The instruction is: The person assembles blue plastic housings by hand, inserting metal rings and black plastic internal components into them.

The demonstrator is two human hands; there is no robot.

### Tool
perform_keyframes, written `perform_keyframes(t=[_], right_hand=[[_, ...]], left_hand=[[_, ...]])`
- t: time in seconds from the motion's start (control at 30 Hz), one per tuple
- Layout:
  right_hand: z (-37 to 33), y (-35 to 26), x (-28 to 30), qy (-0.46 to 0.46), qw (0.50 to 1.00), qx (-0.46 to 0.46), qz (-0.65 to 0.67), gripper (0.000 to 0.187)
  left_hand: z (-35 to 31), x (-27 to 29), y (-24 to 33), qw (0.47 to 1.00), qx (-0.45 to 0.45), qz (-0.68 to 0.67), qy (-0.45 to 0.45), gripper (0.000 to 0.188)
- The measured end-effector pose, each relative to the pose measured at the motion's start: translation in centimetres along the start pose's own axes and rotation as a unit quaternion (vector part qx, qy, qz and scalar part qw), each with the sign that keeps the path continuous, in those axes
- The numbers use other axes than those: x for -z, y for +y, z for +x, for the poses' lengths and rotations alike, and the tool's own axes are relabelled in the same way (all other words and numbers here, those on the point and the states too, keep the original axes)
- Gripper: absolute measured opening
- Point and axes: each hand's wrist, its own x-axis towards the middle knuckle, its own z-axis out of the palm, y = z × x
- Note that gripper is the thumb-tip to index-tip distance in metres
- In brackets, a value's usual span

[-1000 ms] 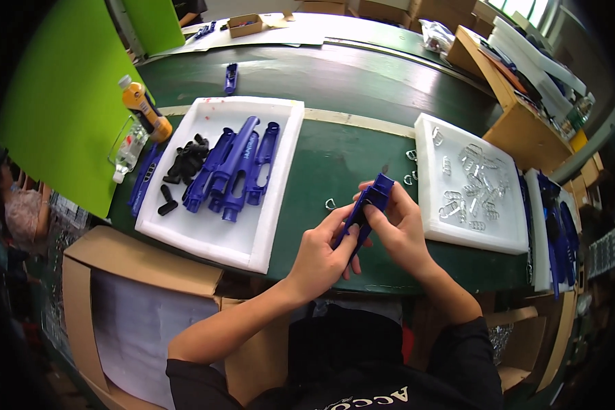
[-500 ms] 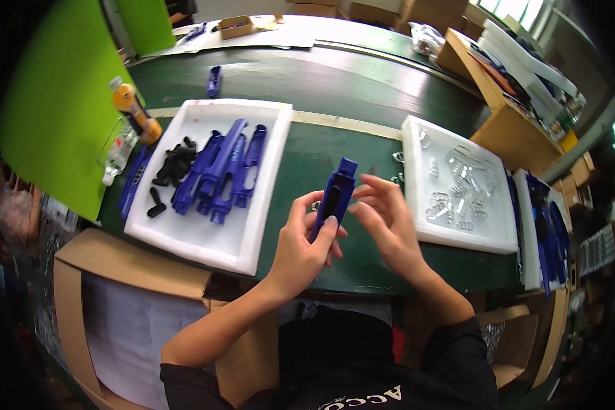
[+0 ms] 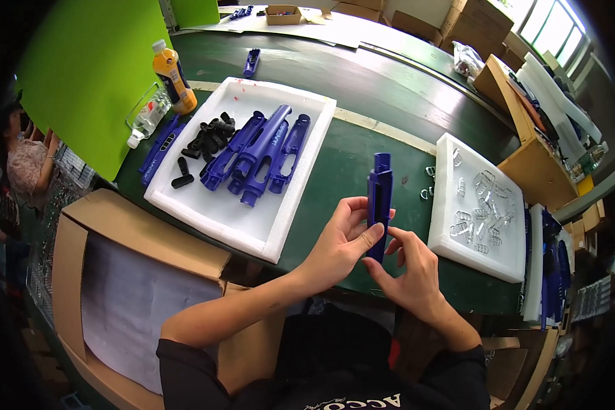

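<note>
A long, hollow blue plastic part point(image 3: 381, 188) stands nearly upright before me, over the green table. Around its middle my left hand point(image 3: 336, 247) is closed, its thumb pressed along the near side. My right hand point(image 3: 417, 277) is closed at the lower end, thumb on one side and bent fingers on the other. Whether a small piece lies under the right fingertips is hidden. To the left, a white foam tray point(image 3: 306, 167) holds several similar blue parts point(image 3: 261, 154) and a heap of small black pieces point(image 3: 212, 140).
Another white foam tray point(image 3: 444, 239) at the right holds shiny looped pieces point(image 3: 485, 205). An orange drink bottle point(image 3: 175, 78) stands at the far left by a green panel point(image 3: 96, 75). An open cardboard box point(image 3: 143, 225) sits below the table's left edge. A person point(image 3: 31, 160) shows at far left.
The blue part has turned more upright. My right hand has come from open beside its top to close on its lower end. The whole view has shifted.
</note>
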Motion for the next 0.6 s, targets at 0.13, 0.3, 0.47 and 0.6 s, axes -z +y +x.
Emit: perform_keyframes(t=[0.13, 0.3, 0.47, 0.6], right_hand=[[1.0, 1.3, 0.9, 0.003, 0.998, -0.042, 0.047, 0.047], [11.2, 7.9, 2.4, 0.006, 0.994, -0.108, -0.022, 0.038], [22.0, 19.6, 2.1, -0.048, 0.959, -0.17, -0.22, 0.053], [25.9, 25.3, -1.9, -0.076, 0.925, -0.237, -0.288, 0.052]], left_hand=[[0.1, -0.8, 0.6, 0.998, -0.003, 0.056, 0.014, 0.052], [-0.2, -0.2, 0.7, 0.975, 0.051, 0.213, 0.027, 0.051], [0.6, -0.6, 1.4, 0.959, 0.098, 0.262, -0.039, 0.029], [-0.1, -0.2, 0.0, 0.919, -0.039, 0.392, -0.018, 0.02]])
